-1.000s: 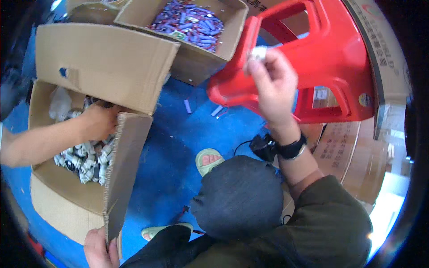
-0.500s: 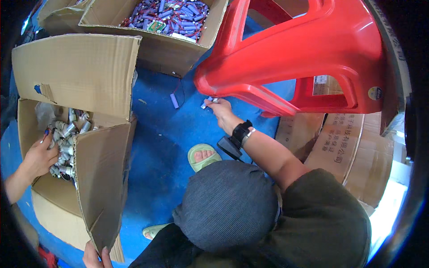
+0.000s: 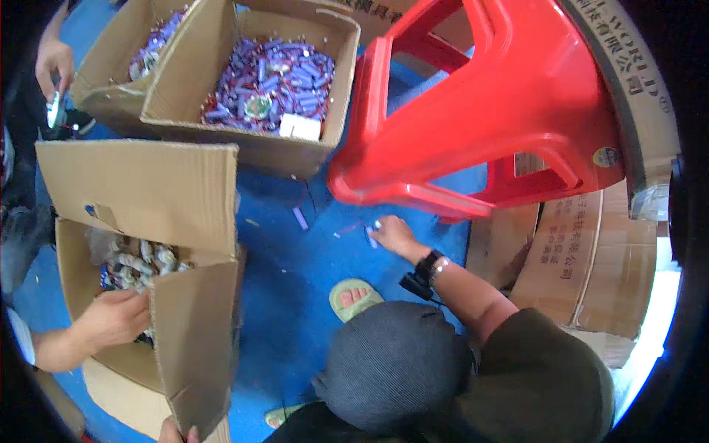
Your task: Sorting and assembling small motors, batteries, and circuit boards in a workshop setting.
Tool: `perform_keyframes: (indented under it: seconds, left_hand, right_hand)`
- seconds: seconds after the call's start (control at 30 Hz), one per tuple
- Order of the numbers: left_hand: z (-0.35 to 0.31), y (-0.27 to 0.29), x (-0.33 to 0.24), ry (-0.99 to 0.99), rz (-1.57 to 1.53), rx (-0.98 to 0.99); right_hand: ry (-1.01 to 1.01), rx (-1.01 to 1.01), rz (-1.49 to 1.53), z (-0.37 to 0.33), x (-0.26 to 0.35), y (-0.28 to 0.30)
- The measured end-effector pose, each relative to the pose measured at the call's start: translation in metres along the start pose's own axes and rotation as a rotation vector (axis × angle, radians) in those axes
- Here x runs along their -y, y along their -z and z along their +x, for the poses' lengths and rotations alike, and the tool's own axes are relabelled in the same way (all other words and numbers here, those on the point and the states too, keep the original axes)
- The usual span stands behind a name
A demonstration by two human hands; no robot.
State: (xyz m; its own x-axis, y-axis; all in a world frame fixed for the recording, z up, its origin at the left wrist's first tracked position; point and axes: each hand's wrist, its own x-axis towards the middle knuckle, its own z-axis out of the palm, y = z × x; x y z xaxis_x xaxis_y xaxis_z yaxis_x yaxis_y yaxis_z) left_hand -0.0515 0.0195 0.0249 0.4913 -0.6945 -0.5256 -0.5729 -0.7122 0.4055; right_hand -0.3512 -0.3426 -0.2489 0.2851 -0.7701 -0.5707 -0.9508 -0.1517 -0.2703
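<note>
My right hand [image 3: 395,236], with a dark watch and a small black box at the wrist, is low over the blue floor. Its fingers are closed on a small purple battery [image 3: 371,237] with a thin red wire beside it. At the bottom left, my left hand [image 3: 178,431] grips the lower edge of a cardboard flap [image 3: 193,347]; only its fingertips show. The flap belongs to an open carton holding white and silvery parts [image 3: 136,262]. Another person's hand [image 3: 114,319] reaches into that carton, its fingertips partly hidden. A loose purple battery [image 3: 300,218] lies left of my right hand.
A red plastic stool [image 3: 480,133] lies tipped beyond my right hand. Behind, an open carton [image 3: 236,136] holds many purple batteries. Closed cartons [image 3: 591,258] stand at right. Another hand [image 3: 55,63] holds a pale round part upper left. Rounded grey fabric [image 3: 395,365] fills the bottom centre.
The view has tilted up, so the scene sits lower. The battery in my right hand is turned and nearer the floor. The other person's hand in the carton has shifted; another hand appears upper left.
</note>
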Motion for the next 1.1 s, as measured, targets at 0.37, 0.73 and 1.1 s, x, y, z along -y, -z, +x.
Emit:
perform_keyframes:
  seconds: [0.37,0.73,1.1]
  left_hand:
    - [-0.008,0.005,-0.007,-0.038,-0.057,-0.016]
    - [-0.017,0.006,-0.027,-0.033,-0.157,-0.008]
    - [-0.022,-0.004,-0.022,0.053,-0.24,-0.069]
  right_hand:
    - [1.021,-0.62,0.499,-0.069,0.184,0.168]
    - [0.666,-0.299,-0.172,0.099,0.315,0.222]
    - [0.44,0.197,-0.392,0.186,0.27,0.146]
